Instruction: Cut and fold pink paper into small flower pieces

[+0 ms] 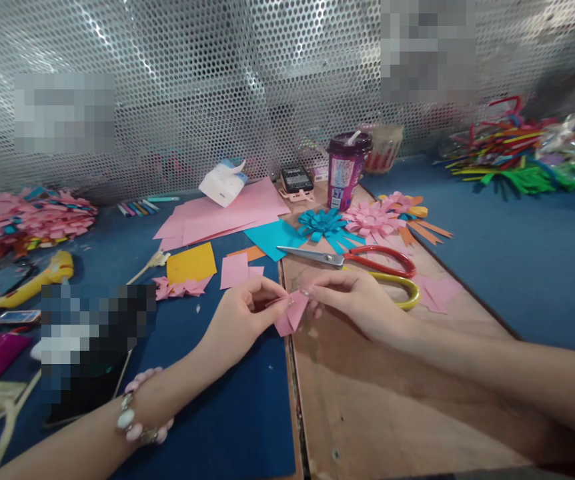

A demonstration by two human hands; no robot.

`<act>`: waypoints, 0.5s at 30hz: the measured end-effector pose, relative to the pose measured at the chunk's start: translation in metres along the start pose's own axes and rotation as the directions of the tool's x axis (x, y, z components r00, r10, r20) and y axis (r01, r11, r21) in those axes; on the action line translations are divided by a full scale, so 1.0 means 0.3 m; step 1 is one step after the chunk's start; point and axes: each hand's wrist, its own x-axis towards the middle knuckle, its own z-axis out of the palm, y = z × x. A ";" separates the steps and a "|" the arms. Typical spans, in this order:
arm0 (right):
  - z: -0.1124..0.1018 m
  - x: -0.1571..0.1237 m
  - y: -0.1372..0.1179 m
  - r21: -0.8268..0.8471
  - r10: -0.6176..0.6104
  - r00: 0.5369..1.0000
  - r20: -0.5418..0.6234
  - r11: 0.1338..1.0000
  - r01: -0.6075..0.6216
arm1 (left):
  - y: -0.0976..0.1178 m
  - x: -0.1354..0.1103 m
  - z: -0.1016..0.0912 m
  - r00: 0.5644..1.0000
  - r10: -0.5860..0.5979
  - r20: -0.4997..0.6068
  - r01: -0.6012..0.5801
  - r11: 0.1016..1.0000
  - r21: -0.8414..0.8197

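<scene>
A small folded pink paper piece [291, 317] is held between both my hands just above the table's seam. My left hand [244, 313] pinches its left edge with fingers closed. My right hand [350, 299] pinches its upper right edge, fingers also closed. Red and yellow handled scissors [367, 261] lie just behind my right hand on the wooden board [392, 400]. Small pink paper squares [235, 270] and a yellow sheet [191, 263] lie behind my left hand on the blue mat [227, 413].
Pink paper sheets [222, 217], a teal sheet [272, 238], a teal paper flower [325, 223] and a pink paper flower [372, 220] lie further back. A purple drink cup [346, 167] stands near the mesh wall. A yellow glue gun [37, 277] lies at left. Coloured paper strips [517, 150] are piled at right.
</scene>
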 end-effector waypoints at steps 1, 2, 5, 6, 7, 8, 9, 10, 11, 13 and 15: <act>0.000 0.000 -0.002 -0.007 0.000 1.000 -0.003 1.000 0.000 | 0.002 0.001 0.000 1.000 -0.007 0.003 0.007 1.000 -0.004; 0.001 -0.001 -0.003 -0.013 0.001 1.000 -0.006 1.000 -0.001 | 0.003 0.001 0.000 1.000 -0.014 0.005 0.014 1.000 -0.009; 0.000 -0.002 -0.003 -0.020 -0.002 1.000 -0.007 1.000 0.002 | 0.003 0.001 -0.001 1.000 -0.022 -0.001 0.022 1.000 -0.014; -0.001 -0.002 -0.002 -0.022 -0.006 1.000 -0.005 1.000 0.006 | 0.003 0.000 -0.002 1.000 -0.022 -0.003 0.022 1.000 -0.013; -0.001 -0.002 -0.002 -0.023 -0.011 1.000 -0.002 1.000 0.010 | 0.002 0.000 -0.003 1.000 -0.023 -0.003 0.023 1.000 -0.008; -0.002 -0.002 -0.001 -0.023 -0.014 1.000 0.000 1.000 0.014 | 0.001 -0.001 -0.003 1.000 -0.025 -0.003 0.025 1.000 -0.002; -0.002 -0.002 0.000 -0.024 -0.016 1.000 -0.001 1.000 0.016 | 0.001 -0.001 -0.004 1.000 -0.027 -0.002 0.027 1.000 0.005; -0.003 -0.002 0.000 -0.027 -0.017 1.000 -0.003 0.999 0.017 | 0.001 -0.001 -0.004 1.000 -0.030 -0.002 0.030 1.000 0.011; -0.003 -0.001 0.000 -0.033 -0.016 1.000 -0.007 0.999 0.016 | 0.001 -0.001 -0.004 0.999 -0.032 -0.003 0.032 0.999 0.014; -0.003 -0.001 0.000 -0.048 -0.019 1.000 -0.020 0.999 0.018 | 0.002 -0.001 -0.004 0.999 -0.041 -0.002 0.041 0.999 0.010; -0.004 -0.001 0.001 -0.058 -0.025 0.999 -0.033 0.998 0.023 | 0.003 0.000 -0.005 0.999 -0.052 0.001 0.052 0.999 -0.002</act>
